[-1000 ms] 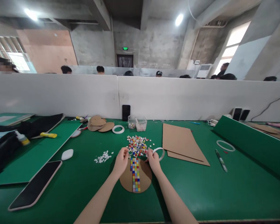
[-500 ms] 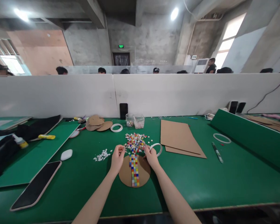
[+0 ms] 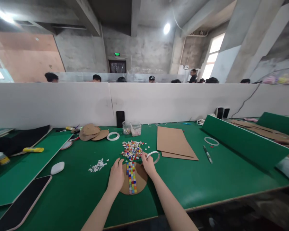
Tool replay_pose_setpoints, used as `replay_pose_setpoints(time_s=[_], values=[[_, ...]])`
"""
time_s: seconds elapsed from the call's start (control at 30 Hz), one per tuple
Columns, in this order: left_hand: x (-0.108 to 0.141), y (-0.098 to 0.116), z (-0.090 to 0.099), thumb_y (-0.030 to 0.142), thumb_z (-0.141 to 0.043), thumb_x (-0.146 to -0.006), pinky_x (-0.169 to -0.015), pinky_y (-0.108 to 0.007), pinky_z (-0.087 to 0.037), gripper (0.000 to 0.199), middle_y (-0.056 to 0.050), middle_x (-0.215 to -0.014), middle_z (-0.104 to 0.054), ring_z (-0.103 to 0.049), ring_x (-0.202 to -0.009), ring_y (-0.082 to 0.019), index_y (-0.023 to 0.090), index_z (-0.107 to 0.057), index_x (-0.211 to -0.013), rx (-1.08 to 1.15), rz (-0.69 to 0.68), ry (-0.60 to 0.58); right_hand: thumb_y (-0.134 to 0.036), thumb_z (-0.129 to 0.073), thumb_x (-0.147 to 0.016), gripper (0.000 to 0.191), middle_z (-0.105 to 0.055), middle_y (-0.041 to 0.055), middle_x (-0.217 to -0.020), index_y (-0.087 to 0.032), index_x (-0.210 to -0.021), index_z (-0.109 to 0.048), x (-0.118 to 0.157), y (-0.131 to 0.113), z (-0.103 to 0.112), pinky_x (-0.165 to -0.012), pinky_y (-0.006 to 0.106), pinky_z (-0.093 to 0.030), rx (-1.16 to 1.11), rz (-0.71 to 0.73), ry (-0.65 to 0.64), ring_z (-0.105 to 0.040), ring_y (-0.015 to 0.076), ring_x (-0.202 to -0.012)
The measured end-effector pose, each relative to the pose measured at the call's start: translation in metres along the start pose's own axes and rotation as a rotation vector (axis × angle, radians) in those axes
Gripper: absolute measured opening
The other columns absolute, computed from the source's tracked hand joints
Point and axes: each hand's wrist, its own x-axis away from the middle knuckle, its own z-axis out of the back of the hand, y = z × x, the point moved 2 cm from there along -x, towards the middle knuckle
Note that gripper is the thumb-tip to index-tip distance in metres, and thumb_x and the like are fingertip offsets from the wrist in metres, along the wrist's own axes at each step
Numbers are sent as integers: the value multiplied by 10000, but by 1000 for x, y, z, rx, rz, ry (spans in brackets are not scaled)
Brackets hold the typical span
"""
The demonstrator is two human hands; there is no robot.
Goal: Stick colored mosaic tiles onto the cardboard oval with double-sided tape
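Observation:
A round cardboard disc (image 3: 141,179) lies in front of me, with rows of small coloured mosaic tiles (image 3: 132,179) down its middle. My left hand (image 3: 116,175) rests over the disc's left edge, its fingers apart and curving towards the top; no object shows in it. At the upper right edge, my right hand (image 3: 148,164) has its fingers closed, with a white roll of tape (image 3: 156,152) hooked at them. Whether its fingertips also pinch a tile is too small to tell. Just beyond the disc is a heap of loose mosaic tiles (image 3: 133,150).
White paper bits (image 3: 98,165) lie to the left, beside a white case (image 3: 57,168) and a dark phone-shaped board (image 3: 24,203). Cardboard discs (image 3: 90,131), another tape roll (image 3: 113,136) and clear tubs (image 3: 135,129) stand behind. Cardboard sheets (image 3: 172,141) and a marker (image 3: 207,154) are right.
My left hand has gone from a pinch beside the tile heap down onto the disc's left edge, fingers now spread. My right hand keeps the tape roll. The view has turned rightward.

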Motion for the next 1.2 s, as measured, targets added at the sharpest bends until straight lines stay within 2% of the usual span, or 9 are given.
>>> replay_pose_setpoints(time_s=[0.1,0.17,0.3,0.57,0.87,1.07,1.2], values=[[4,-4,-4,30,-262,-794,-975,-492,-328,459,-149,-1280,-443,-372,-1218,-305,130,-485,-1182,-196,0,-5,-560,-380,-775,410,-323,-64,-450,-201,-589,-454,-1,2,-1,-369,223,-293,0,10,5,-356,108,-386],[6,-5,-6,24,-262,-790,-982,-480,-329,472,-145,-1287,-445,-371,-1223,-298,128,-484,-1194,-231,-5,-7,-559,-376,-774,407,-326,-63,-459,-204,-581,-434,-2,3,-1,-375,222,-299,-2,13,11,-358,106,-392],[8,-7,-6,24,-286,-774,-950,-444,-379,492,-132,-1295,-445,-392,-1214,-281,153,-477,-1208,-188,-4,-17,-580,-371,-764,421,-328,-63,-464,-207,-576,-421,-4,5,-1,-391,225,-324,-12,13,18,-357,107,-410],[4,-4,-4,-8,-258,-761,-954,-436,-382,518,-148,-1300,-435,-380,-1229,-279,127,-460,-1219,-155,-22,-29,-605,-393,-752,432,-316,-66,-462,-204,-601,-447,1,0,1,-393,226,-369,-54,-11,19,-368,109,-410],[-20,-11,-17,-5,-274,-767,-941,-440,-387,522,-161,-1289,-433,-402,-1207,-290,125,-426,-1249,-180,-80,-7,-489,-391,-809,382,-299,-68,-457,-209,-550,-385,-16,-1,-2,-359,215,-283,-44,-2,107,-316,90,-375],[-19,-7,-15,17,-277,-786,-939,-445,-383,523,-161,-1329,-395,-389,-1215,-298,132,-382,-1285,-185,-44,-54,-461,-388,-818,364,-305,-71,-456,-209,-555,-388,-21,4,-2,-370,214,-280,-44,-32,98,-308,87,-374],[-27,-4,-13,95,-292,-839,-952,-438,-380,456,-158,-1314,-412,-376,-1228,-290,126,-372,-1287,-177,-35,-40,-482,-400,-806,362,-312,-73,-451,-212,-564,-395,-22,6,-2,-364,217,-283,-59,-53,102,-316,88,-366]])
